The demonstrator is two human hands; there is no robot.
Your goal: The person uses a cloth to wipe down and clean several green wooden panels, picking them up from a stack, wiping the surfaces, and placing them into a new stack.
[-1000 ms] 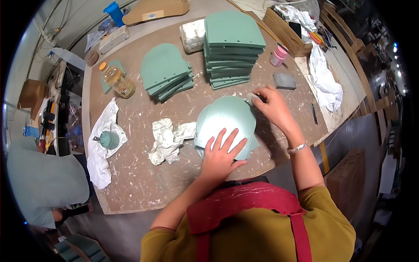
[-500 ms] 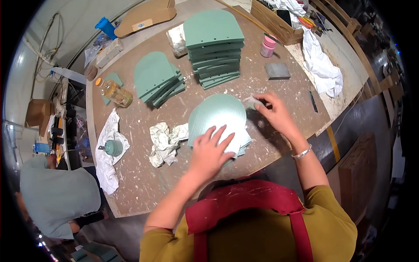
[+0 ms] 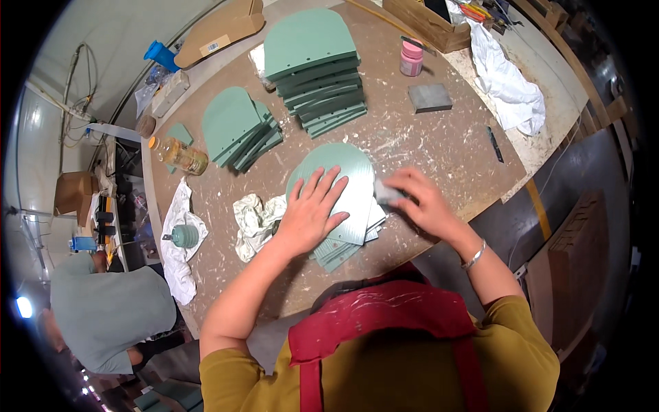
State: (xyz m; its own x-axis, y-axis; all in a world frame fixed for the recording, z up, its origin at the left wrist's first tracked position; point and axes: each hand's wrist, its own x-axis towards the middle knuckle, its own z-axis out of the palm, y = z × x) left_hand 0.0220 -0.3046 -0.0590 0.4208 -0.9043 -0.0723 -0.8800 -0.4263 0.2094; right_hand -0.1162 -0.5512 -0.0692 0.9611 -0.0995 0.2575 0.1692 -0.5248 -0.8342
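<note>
A pale green panel [image 3: 355, 184] with a rounded far end lies on top of several similar pieces fanned out beneath its near end. My left hand [image 3: 312, 211] rests flat on it, fingers spread. At the panel's right edge, my right hand [image 3: 427, 206] pinches a small whitish-grey pad [image 3: 386, 193], which looks like folded sandpaper or a sanding sponge. The pad touches or nearly touches that edge; the exact contact is too small to tell. Left of the panel a crumpled white cloth [image 3: 255, 223] sits close to my left hand.
Behind stand a tall stack of green panels [image 3: 312, 41] and a lower one [image 3: 230, 123]. A bottle [image 3: 180, 155] and a green jar [image 3: 184, 236] on a cloth are leftward. To the right are a pink jar [image 3: 411, 60], grey block [image 3: 430, 98] and knife [image 3: 494, 144]. Another person [image 3: 113, 309] is at left.
My right hand and the pad have moved down along the panel's right edge. My left hand has shifted up and left on the panel. The view has shifted slightly.
</note>
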